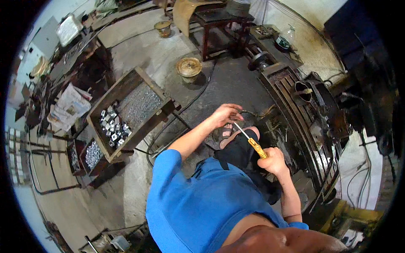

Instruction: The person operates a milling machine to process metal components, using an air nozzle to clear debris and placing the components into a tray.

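My right hand is wrapped around the butt of a screwdriver with a yellow and dark handle. Its metal shaft points up and left, toward my left hand. The fingers of that hand are curled together by the shaft's tip. Anything small pinched in them is too hidden to name. Both hands are in front of my body, above my dark-trousered legs and a sandalled foot.
On the left stands a wooden-sided tray with shiny metal blocks and small pieces in it. Smaller bins sit below. A slatted machine bed runs close on my right. Ahead are a lidded bucket, a cable on the floor and a dark table.
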